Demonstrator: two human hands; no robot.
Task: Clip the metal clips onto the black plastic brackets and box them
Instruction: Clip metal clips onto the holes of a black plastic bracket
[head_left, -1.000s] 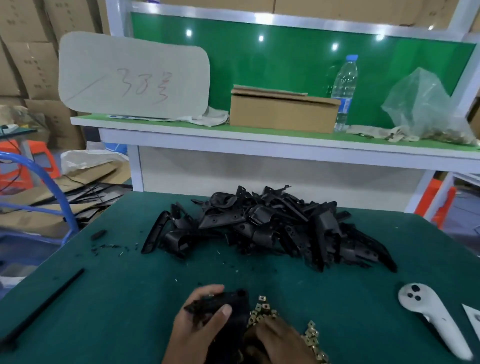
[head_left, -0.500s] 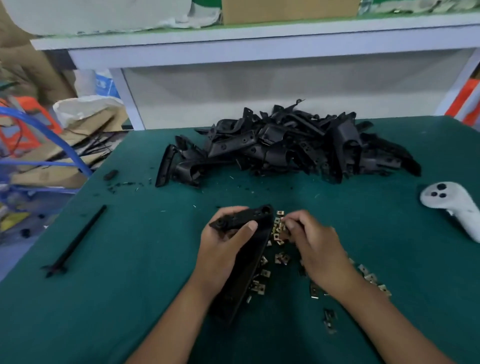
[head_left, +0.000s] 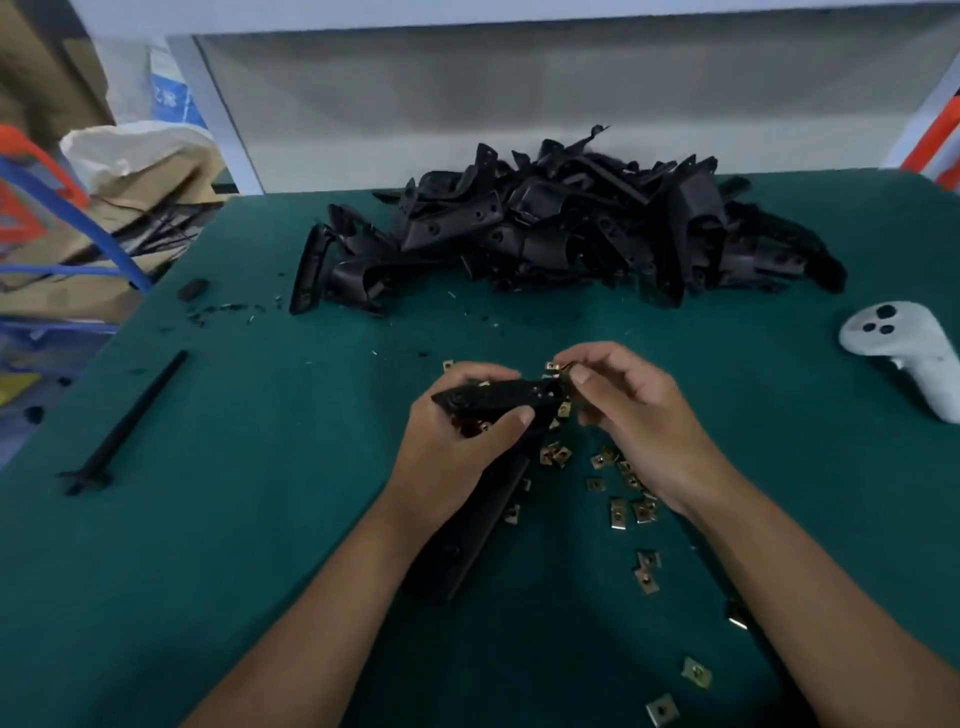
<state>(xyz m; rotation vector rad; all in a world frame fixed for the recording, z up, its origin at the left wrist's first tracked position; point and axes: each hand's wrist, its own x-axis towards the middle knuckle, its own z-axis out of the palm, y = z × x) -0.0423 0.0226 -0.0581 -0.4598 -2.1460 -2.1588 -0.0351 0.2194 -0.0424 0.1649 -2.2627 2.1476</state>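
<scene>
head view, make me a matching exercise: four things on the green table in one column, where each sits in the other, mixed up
Things:
1. heap of black plastic brackets
2. white handheld controller
3. long black plastic rod
4. loose brass-coloured metal clips

Places:
A. left edge
B. under the right hand
C. far middle
D. right edge

Pairs: 1-C, 2-D, 3-A, 4-B

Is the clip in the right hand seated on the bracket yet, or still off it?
Cannot tell. The right hand pinches a metal clip right at the end of the bracket gripped by the left hand; fingers hide the joint.
</scene>
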